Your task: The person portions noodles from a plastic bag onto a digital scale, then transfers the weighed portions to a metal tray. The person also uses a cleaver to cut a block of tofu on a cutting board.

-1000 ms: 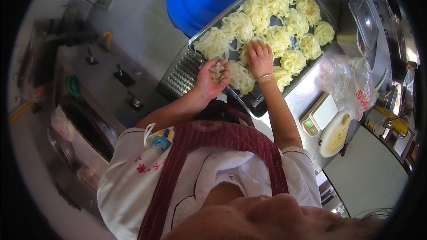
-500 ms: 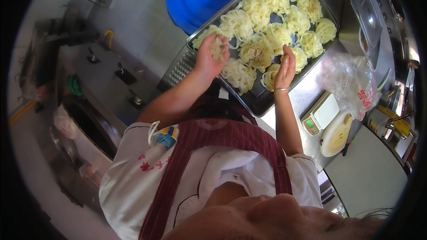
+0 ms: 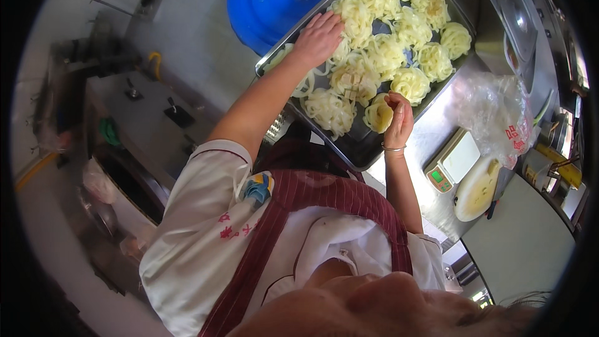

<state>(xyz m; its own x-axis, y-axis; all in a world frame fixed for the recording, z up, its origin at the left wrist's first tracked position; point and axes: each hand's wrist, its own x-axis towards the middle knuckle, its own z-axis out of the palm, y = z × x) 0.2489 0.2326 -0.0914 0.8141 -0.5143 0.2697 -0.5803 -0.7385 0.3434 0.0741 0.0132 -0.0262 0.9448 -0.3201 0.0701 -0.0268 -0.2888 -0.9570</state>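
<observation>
A dark metal tray (image 3: 352, 161) holds several nests of pale yellow, noodle-like strips (image 3: 355, 75). My left hand (image 3: 319, 39) lies palm down over a nest near the tray's left side. Its fingers are stretched out and close together, and they hide what lies beneath the palm. Beside a small nest (image 3: 378, 113) at the near right edge is my right hand (image 3: 399, 118), upright, with its fingers bent and pressed together. Whatever its fingertips hold, if anything, I cannot make out. Some pale, chunky pieces (image 3: 357, 89) sit on a nest between the hands.
A blue plastic basin (image 3: 268, 0) stands left of the tray's far part. To the right are a clear plastic bag (image 3: 490, 109), a white kitchen scale (image 3: 458, 156) and a round pale board (image 3: 477, 193). A metal container with a lid (image 3: 515, 19) stands farther back.
My left hand has moved farther out and turned palm down onto a nest; earlier its palm showed pale stuff. My right hand has dropped slightly and its fingers have curled.
</observation>
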